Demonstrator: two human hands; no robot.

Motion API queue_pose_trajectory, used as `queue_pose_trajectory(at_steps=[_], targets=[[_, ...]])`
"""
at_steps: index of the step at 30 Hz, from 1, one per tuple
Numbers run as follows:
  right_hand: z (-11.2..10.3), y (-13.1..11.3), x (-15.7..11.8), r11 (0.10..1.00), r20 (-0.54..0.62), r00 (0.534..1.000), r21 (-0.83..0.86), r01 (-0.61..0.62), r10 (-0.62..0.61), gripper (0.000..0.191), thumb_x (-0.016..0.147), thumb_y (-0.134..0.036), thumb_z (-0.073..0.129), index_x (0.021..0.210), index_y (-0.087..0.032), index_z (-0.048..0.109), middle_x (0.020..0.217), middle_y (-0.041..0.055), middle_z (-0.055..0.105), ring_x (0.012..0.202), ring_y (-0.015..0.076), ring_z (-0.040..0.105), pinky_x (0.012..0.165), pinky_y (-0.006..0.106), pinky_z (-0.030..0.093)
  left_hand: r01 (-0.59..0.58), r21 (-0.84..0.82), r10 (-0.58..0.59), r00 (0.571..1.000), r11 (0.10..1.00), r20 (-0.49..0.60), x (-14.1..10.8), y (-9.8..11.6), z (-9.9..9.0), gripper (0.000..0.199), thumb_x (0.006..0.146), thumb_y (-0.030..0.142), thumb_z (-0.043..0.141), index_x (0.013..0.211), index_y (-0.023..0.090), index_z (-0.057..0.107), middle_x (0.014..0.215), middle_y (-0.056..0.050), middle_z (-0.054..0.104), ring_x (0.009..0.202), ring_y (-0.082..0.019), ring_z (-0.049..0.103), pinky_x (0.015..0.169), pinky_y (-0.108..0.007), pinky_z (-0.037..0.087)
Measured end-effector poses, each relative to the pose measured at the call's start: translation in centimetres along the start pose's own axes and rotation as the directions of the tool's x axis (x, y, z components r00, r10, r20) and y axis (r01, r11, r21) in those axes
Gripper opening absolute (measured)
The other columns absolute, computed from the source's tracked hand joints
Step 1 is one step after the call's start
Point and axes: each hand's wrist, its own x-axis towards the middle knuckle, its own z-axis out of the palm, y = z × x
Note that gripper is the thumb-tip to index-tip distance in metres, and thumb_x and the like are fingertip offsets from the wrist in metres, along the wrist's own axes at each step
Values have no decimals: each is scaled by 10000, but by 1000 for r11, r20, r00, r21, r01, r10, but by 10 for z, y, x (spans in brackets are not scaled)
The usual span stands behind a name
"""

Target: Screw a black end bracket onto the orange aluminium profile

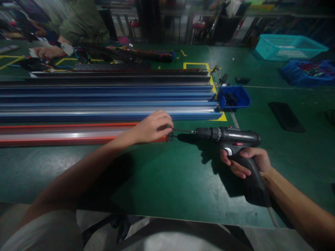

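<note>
A dim workshop with a long green workbench (162, 181) running left to right. Along its middle lie long metal rails side by side: blue rails (104, 104) behind, dark ones beyond them, and a red rail (65, 134) nearest the front edge, its right end stopping about mid-bench. A small blue bin (234, 97) sits just past the blue rails' right ends. Toward the far right corner stand a teal basket (290, 47) and a blue basket (309, 73). At the far left edge another person's hand (48, 52) rests among coloured wires.

The person's left hand (154, 127) is curled at the right end of the red rail, fingertips pinched narrowly around a small dark end piece there; whether they hold anything more is too small to tell. That forearm stretches from the near left across the front edge.

The right hand (246, 162) is wrapped firmly round the grip of a black cordless drill (230, 137), held level just above the bench, right of centre. Its thin bit points left and meets the rail's end at the left fingertips. The right forearm comes in from the near right corner.
</note>
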Motion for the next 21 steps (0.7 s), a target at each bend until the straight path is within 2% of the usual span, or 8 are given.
queue_pose_trajectory(at_steps=[9,11,14,17,21], targets=[[0,1,3,999,42,999,49,-18,15,466,869,-226,560,1221,22,739,1006,220,744,444,68,503,573,242,603,-167,27,169,983,986,-73,-1,-6,6,112,1015,251,584,990,180,667,988,-85,702,993,-194,637,956,-367,520],[-1,2,4,998,41,999,54,-13,11,473,869,-230,561,1228,26,736,1010,225,743,445,69,507,570,242,601,-175,27,176,982,984,-74,-1,-7,6,105,1014,242,586,998,176,666,990,-86,699,996,-194,634,956,-368,518],[-1,0,2,999,46,999,52,-12,10,480,874,-233,562,1236,32,732,1014,229,744,452,69,509,578,240,602,-151,17,152,986,988,-70,0,-5,5,129,1018,273,599,1037,169,673,1020,-89,700,1014,-199,634,963,-369,513],[-1,-4,0,999,42,999,41,-5,3,476,879,-235,560,1233,34,732,1016,226,745,456,68,511,585,241,602,-107,5,107,992,994,-73,0,-4,4,240,1011,358,630,1147,166,674,1097,-95,710,1067,-214,630,1001,-382,499],[-1,-9,-2,1000,20,1000,17,15,-15,474,879,-234,553,1230,31,729,1029,229,749,464,77,533,582,251,602,26,-42,-30,996,999,-86,0,-6,3,331,1086,365,461,1264,165,653,1240,-114,692,1195,-219,597,1080,-400,464]])
